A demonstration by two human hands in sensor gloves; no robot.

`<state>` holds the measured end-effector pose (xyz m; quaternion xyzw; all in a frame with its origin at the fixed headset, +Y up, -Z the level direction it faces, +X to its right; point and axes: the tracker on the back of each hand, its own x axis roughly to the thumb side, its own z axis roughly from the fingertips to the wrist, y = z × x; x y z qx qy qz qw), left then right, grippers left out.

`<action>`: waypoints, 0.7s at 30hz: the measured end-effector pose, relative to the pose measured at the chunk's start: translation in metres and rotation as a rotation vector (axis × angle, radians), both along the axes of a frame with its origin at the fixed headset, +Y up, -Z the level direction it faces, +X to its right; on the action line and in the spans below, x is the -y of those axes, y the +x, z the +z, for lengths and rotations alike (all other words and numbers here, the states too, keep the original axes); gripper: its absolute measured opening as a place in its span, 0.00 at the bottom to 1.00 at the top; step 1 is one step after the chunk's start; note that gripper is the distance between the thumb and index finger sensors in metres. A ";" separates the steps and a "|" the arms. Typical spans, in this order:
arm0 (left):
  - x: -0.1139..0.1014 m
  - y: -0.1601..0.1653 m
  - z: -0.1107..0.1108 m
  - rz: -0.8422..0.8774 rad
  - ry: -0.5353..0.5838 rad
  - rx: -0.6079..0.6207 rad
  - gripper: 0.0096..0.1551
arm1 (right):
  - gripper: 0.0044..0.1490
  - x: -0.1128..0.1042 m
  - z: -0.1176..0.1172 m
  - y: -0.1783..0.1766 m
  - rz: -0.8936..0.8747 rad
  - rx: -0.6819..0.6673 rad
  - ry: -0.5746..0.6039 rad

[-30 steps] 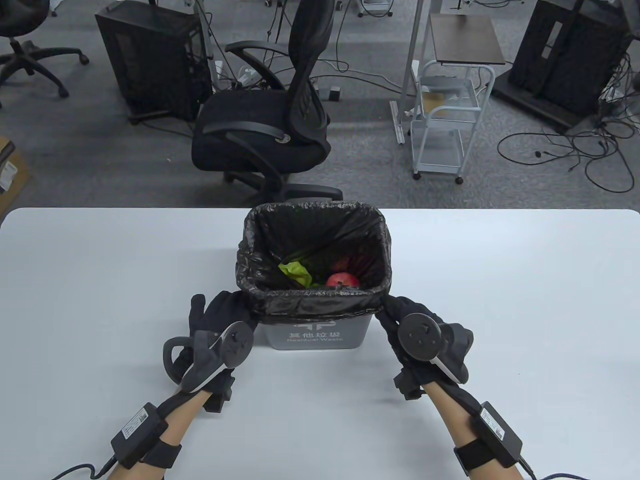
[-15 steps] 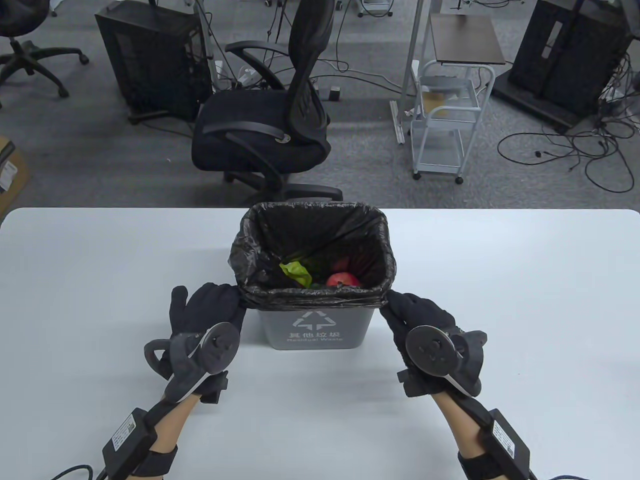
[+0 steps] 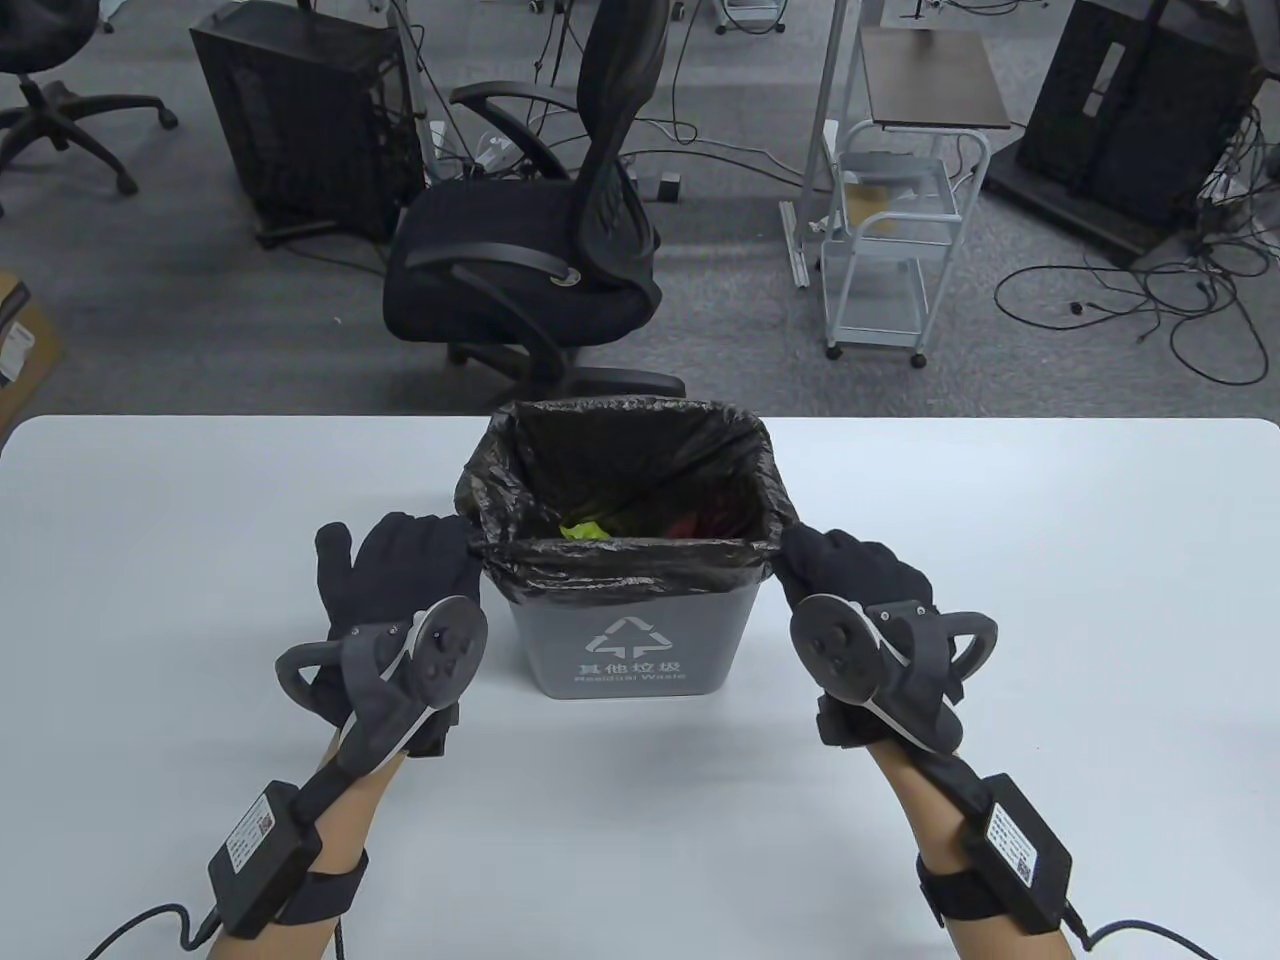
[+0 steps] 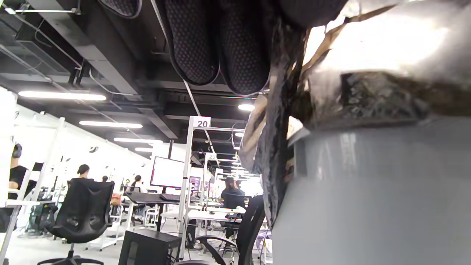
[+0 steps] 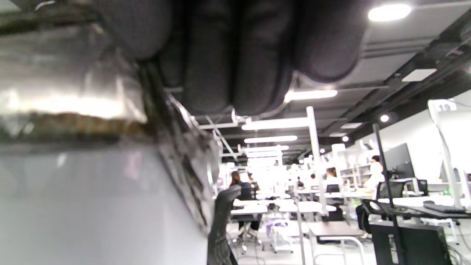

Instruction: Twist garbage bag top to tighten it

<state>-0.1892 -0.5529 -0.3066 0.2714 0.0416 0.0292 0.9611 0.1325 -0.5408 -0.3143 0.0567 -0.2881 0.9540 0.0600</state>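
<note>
Both hands on it | garbage bag (image 3: 625, 551) still lining the bin (image 3: 630, 640) on the tabletop (image 3: 200, 560) | near rim corners gripped by left hand (image 3: 400, 580) and right hand (image 3: 850, 580) | step: rim being freed, probably | next: top gathered to centre, then twisted

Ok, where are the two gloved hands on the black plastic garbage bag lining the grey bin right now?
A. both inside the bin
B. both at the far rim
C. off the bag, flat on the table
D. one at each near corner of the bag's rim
D: the left hand and right hand each grip a near corner of the black plastic garbage bag, lifted above the grey bin.
</note>
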 end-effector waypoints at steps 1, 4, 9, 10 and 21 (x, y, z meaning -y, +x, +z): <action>-0.005 0.001 0.000 0.019 0.005 0.000 0.20 | 0.24 -0.007 -0.001 0.000 0.001 0.007 0.011; -0.022 0.005 0.001 0.038 0.014 -0.016 0.20 | 0.24 -0.025 -0.004 0.002 0.003 0.022 0.059; -0.045 0.012 0.001 0.041 0.019 -0.029 0.21 | 0.24 -0.047 -0.009 0.006 0.008 0.045 0.072; -0.049 0.013 0.002 0.039 0.018 -0.024 0.21 | 0.24 -0.049 -0.010 0.007 0.014 0.058 0.073; -0.058 -0.009 0.007 0.182 -0.089 0.183 0.44 | 0.29 -0.044 -0.007 0.023 -0.068 -0.003 0.063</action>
